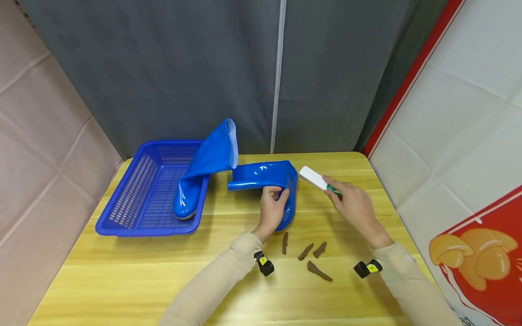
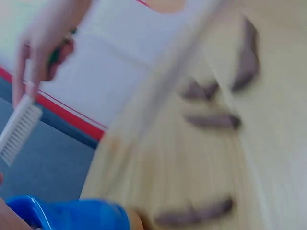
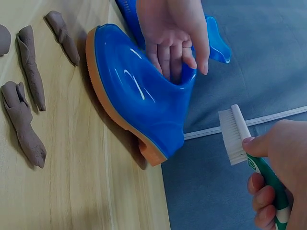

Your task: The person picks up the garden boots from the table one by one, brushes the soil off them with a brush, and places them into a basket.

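Note:
A glossy blue rubber boot (image 1: 269, 179) (image 3: 139, 96) (image 2: 72, 213) lies on its side on the wooden table (image 1: 204, 271), its shaft pointing left. My left hand (image 1: 272, 209) (image 3: 172, 33) grips the boot over its instep, fingers curled on the rubber. My right hand (image 1: 354, 203) (image 3: 273, 182) holds a white scrubbing brush (image 1: 316, 178) (image 3: 235, 134) (image 2: 19, 132) with a green handle, raised just right of the boot's heel and apart from it. A second blue boot (image 1: 204, 174) stands in the blue basket (image 1: 138, 203), its shaft flopped to the right.
Several brown clay-like strips (image 1: 311, 260) (image 3: 26, 96) (image 2: 211, 120) lie on the table in front of the boot, between my forearms. A grey curtain (image 1: 183, 68) hangs behind the table. A white and red wall panel (image 1: 456, 136) stands at the right.

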The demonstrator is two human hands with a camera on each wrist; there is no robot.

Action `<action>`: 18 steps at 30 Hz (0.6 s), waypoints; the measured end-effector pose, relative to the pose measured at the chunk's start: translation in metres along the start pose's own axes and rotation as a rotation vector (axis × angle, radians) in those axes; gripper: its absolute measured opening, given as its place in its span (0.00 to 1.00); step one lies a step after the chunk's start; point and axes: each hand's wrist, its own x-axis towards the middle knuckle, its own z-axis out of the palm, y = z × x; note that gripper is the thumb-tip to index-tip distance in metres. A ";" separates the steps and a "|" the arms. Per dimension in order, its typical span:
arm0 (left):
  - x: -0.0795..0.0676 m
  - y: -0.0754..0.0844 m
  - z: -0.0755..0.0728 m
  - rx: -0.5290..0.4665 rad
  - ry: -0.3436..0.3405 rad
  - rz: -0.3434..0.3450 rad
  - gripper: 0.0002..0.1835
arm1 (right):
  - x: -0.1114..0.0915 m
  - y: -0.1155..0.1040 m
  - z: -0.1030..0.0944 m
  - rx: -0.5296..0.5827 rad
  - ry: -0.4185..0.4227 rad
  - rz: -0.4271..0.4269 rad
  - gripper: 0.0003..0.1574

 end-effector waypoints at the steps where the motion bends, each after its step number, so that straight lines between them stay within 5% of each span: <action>1: 0.000 0.003 0.001 -0.058 0.022 -0.064 0.17 | 0.000 0.000 0.000 0.002 0.000 0.000 0.29; 7: 0.008 0.010 0.000 -0.231 0.148 -0.346 0.18 | -0.001 -0.001 -0.002 0.005 -0.004 0.001 0.28; 13: 0.022 0.003 -0.010 -0.385 0.227 -0.397 0.21 | -0.001 -0.002 -0.002 0.012 -0.011 0.000 0.29; 18: 0.029 0.011 -0.014 -0.449 0.163 -0.501 0.30 | 0.000 -0.003 -0.003 0.015 -0.008 -0.001 0.29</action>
